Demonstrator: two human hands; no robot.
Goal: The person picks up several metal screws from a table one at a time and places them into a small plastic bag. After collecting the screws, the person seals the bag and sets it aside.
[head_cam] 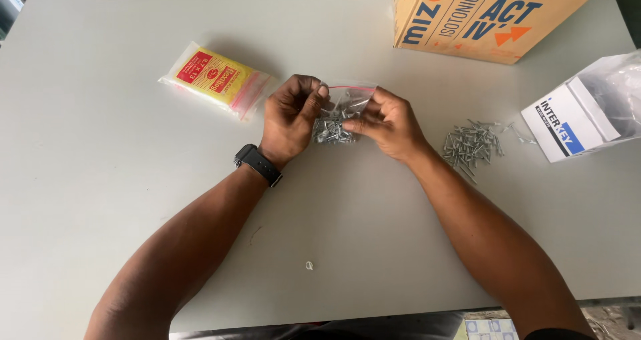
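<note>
A small clear zip bag (342,113) with a red seal strip holds several silver screws and rests low over the grey table (100,180). My left hand (290,116), with a black watch on its wrist, pinches the bag's top left edge. My right hand (387,123) grips the bag's right side, fingers curled on the plastic. A loose pile of screws (473,143) lies on the table just right of my right wrist.
A yellow and red packet of bags (217,80) lies to the upper left. A cardboard box (484,16) stands at the back right. A white carton (577,120) with plastic wrap sits at the right edge. A tiny scrap (309,265) lies near the front.
</note>
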